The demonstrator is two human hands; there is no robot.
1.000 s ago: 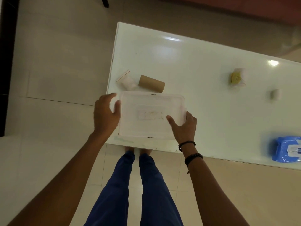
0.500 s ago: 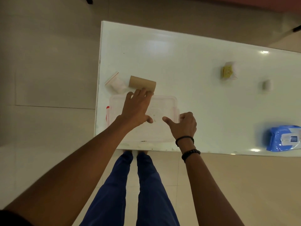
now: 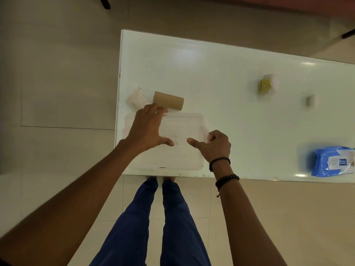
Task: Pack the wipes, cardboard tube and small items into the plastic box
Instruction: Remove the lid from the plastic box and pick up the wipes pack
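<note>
A clear plastic box [image 3: 182, 156] with its lid on sits at the table's near left corner. My left hand [image 3: 148, 129] lies palm down on the lid, fingertips curled over the far rim and thumb stretched out. My right hand [image 3: 215, 144] has its fingers curled on the clasp at the box's right side. A cardboard tube [image 3: 170, 100] lies just behind the box, almost touching my left fingertips. A small zip bag [image 3: 136, 97] lies left of the tube. The blue wipes pack [image 3: 334, 164] rests far right, near the front edge.
On the white table [image 3: 211, 77], a yellow item in a clear bag [image 3: 267, 85] and a small white item [image 3: 311, 100] lie at the right back. The box is close to the table's front and left edges. My legs stand below the front edge.
My left hand left the box's left side and came over onto the lid, reaching its far rim. My right hand shifted from the front corner to the right clasp.
</note>
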